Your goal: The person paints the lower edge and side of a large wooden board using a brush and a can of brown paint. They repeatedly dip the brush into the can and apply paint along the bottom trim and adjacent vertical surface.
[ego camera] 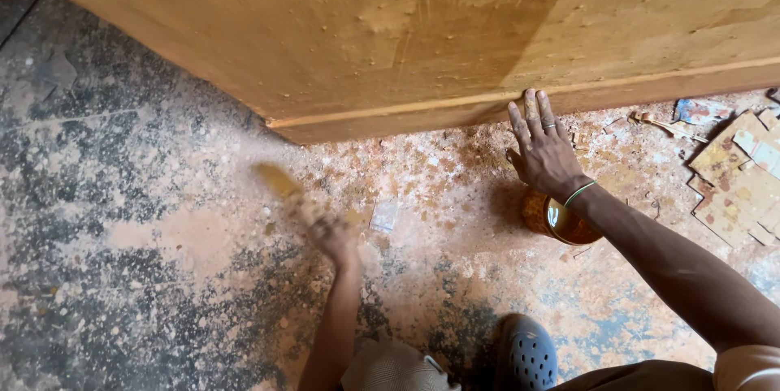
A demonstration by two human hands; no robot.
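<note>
**Blurred brush hand, flat palm on wet panel**

Right hand (543, 150) spread flat, fingers together and straight, pressed against the lower edge of a big orange-brown wooden panel (341, 25); gripping nothing. Thin green band at the wrist, ring on one finger. Darker wet streak on the panel just above the fingertips.

Left hand (331, 234) smeared by motion, fingers impossible to separate; closed around the handle of a brush (280, 184), as far as can be told. Brush itself only a yellowish blur slanting up and left from the hand, over the floor just below the panel's corner; bristles hard to make out.

Small open can (561, 219) of brown liquid on the floor right under the right wrist, partly hidden by wrist and forearm.

Floor (146, 220) grey, spattered with orange stains. Stained cardboard scraps (743, 180) at the right edge, cut off. Dark perforated clog (526, 358) at the bottom, partly out of view. Panel's top and right end cut off.
</note>
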